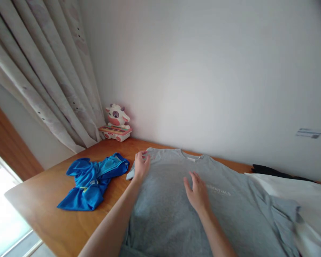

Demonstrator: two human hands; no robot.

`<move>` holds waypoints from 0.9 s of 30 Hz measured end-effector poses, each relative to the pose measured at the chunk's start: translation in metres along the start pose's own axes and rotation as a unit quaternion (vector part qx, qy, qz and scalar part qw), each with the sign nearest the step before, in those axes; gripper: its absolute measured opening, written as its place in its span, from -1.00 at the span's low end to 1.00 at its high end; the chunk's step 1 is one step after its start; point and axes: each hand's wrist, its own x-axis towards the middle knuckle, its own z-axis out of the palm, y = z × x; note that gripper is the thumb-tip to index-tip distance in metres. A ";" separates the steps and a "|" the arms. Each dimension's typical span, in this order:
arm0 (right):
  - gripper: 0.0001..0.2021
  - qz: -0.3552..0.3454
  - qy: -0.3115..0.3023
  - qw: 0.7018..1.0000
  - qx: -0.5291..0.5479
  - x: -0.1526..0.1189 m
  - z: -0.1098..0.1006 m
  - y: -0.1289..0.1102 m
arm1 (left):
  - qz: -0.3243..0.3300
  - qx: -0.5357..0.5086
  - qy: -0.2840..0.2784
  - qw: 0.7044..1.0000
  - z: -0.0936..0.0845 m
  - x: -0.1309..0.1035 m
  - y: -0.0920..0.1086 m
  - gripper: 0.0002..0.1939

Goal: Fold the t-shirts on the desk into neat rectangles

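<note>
A grey T-shirt (pixel 171 200) lies spread out, its collar towards the wall and pale lettering on its chest. My left hand (pixel 142 166) is at the shirt's left shoulder, close to the sleeve. Its fingers are loosely bent and apart, with no cloth seen between them. Over the middle of the chest, left of the lettering, is my right hand (pixel 196 191), open with thumb and fingers apart. Whether either hand touches the fabric I cannot tell. The shirt's lower edge is partly hidden by my forearms and runs out of view.
A crumpled blue garment (pixel 93 182) lies left of the shirt on the wooden surface (pixel 50 192). A toy cow with a keyboard (pixel 117 123) stands in the corner by the curtain (pixel 56 71). White cloth (pixel 289 189) and something black (pixel 278 172) lie at the right.
</note>
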 end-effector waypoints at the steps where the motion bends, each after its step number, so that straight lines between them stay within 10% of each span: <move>1: -0.41 -0.002 0.008 1.000 0.012 0.000 0.001 0.001 | -0.011 0.017 0.001 1.000 -0.008 0.009 -0.011 -0.57; 8: -0.48 0.011 0.015 0.999 0.046 0.000 0.000 0.000 | -0.078 0.135 -0.062 0.986 -0.031 0.035 -0.074 -0.63; 17: -0.51 0.012 0.020 0.999 0.046 -0.001 -0.003 0.000 | -0.077 0.108 -0.075 0.988 -0.012 0.057 -0.075 -0.68; 27: -0.61 -0.013 0.061 0.996 0.057 -0.002 -0.002 0.003 | -0.137 0.020 -0.106 0.985 -0.029 0.093 -0.087 -0.74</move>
